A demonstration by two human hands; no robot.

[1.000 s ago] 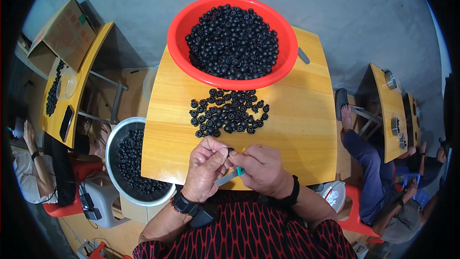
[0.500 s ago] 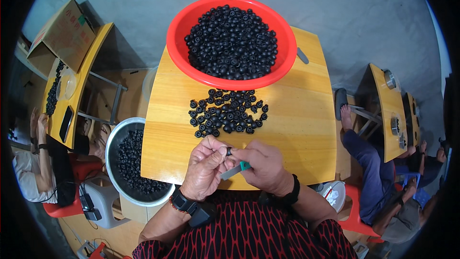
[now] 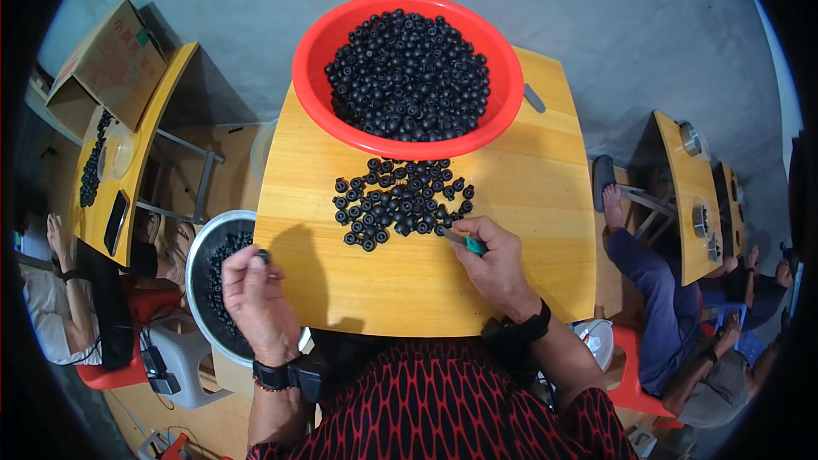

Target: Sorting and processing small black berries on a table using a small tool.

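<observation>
Between the thumb and fingers of my left hand (image 3: 257,294) is a small round black rubber-like part (image 3: 262,255). That hand is over the rim side of a metal basin (image 3: 201,266) of similar black parts, left of the table. My right hand (image 3: 494,262) grips a small knife (image 3: 465,242) with a green handle, its blade pointing left at the near edge of a loose pile of black parts (image 3: 400,200). Behind the pile, a red plastic basin (image 3: 307,94) holds a heap of the same parts (image 3: 409,77).
A yellow wooden table (image 3: 528,196) lies before me, with a flat grey piece (image 3: 534,98) near its far right. At left stand another table, a cardboard box (image 3: 111,64) and a dark phone (image 3: 117,221). People sit on both sides; a white bucket (image 3: 599,342) is at right.
My hands have parted. The left has swung left toward the metal basin with the black part; the right has moved up and right with the knife, toward the pile.
</observation>
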